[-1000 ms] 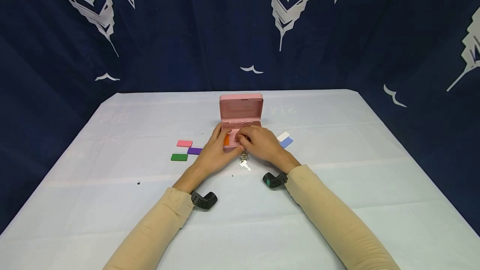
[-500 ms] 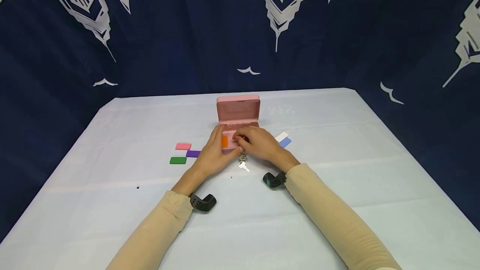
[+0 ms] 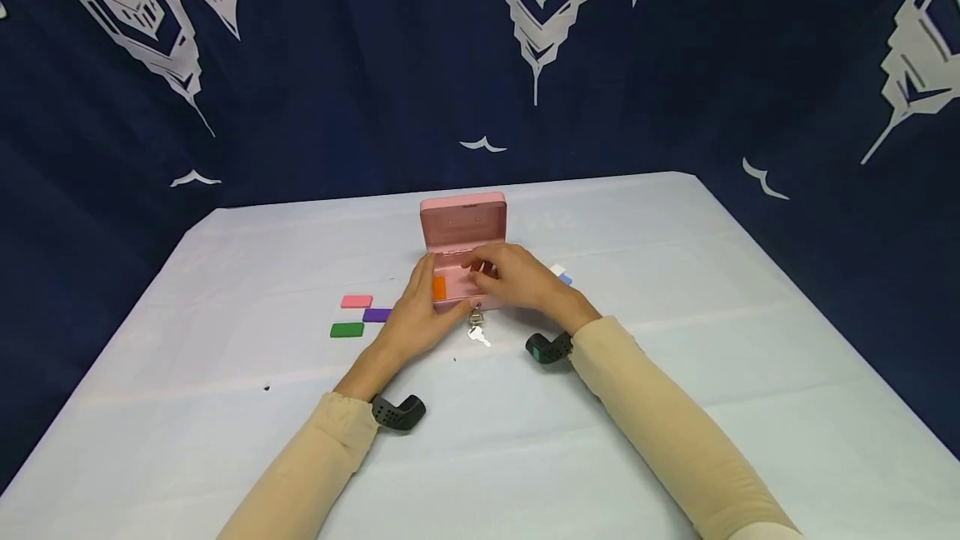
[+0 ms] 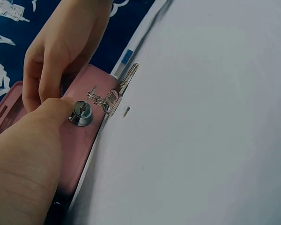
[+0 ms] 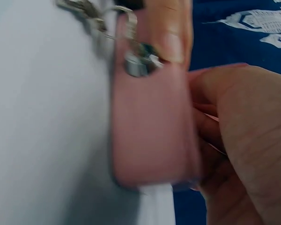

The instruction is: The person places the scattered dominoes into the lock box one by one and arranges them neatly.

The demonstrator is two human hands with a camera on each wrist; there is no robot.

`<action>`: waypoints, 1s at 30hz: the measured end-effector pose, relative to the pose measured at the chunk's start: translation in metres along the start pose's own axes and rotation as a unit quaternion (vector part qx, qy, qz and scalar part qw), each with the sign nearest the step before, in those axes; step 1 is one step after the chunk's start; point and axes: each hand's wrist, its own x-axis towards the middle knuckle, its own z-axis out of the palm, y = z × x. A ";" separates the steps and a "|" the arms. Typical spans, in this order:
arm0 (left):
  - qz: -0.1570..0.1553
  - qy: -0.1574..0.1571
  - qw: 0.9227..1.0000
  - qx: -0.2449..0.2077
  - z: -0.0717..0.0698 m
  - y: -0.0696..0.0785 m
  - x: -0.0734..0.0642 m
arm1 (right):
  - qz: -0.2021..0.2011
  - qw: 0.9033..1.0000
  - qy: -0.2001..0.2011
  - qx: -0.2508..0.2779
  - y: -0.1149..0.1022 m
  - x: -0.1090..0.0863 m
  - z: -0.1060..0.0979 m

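Note:
A pink metal cash box (image 3: 462, 225) stands on the table with its lid raised. My left hand (image 3: 414, 319) holds its left side, thumb along the front beside the round lock (image 4: 81, 114). A key sits in this lock, and a ring with a second key (image 3: 478, 336) hangs down in front. My right hand (image 3: 517, 277) reaches over the box's right side, fingers bent inside it; I cannot tell whether they pinch anything. An orange flat block (image 3: 438, 287) lies in the box near the left fingers.
Left of the box lie a pink block (image 3: 356, 301), a purple block (image 3: 377, 315) and a green block (image 3: 347, 329). Behind the right wrist, a white block (image 3: 557, 270) and a blue block (image 3: 566, 279) show partly. A dark blue curtain (image 3: 375, 90) hangs behind the table.
The head view has shifted, so the scene sits further left. My right hand has lifted slightly back and right within the box, uncovering more of its floor. The left hand keeps its hold.

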 end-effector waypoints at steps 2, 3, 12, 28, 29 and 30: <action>0.003 0.001 1.000 -0.001 0.000 -0.001 0.000 | 0.011 1.000 -0.001 0.006 0.000 -0.001 -0.006; 0.005 0.001 1.000 -0.002 -0.001 -0.001 0.000 | 0.019 1.000 -0.003 0.009 0.001 -0.001 -0.009; 0.011 0.002 1.000 -0.006 -0.001 -0.002 0.000 | 0.057 0.998 -0.028 0.020 0.014 -0.007 -0.033; 0.002 -0.003 1.000 -0.009 -0.001 -0.002 0.000 | 0.158 0.984 -0.083 -0.018 0.031 -0.020 -0.055; 0.002 -0.002 1.000 -0.008 -0.001 -0.002 0.000 | 0.166 0.982 -0.092 -0.021 0.032 -0.021 -0.055; 0.002 -0.002 1.000 -0.007 -0.002 -0.002 0.000 | 0.175 0.979 -0.101 -0.025 0.033 -0.022 -0.056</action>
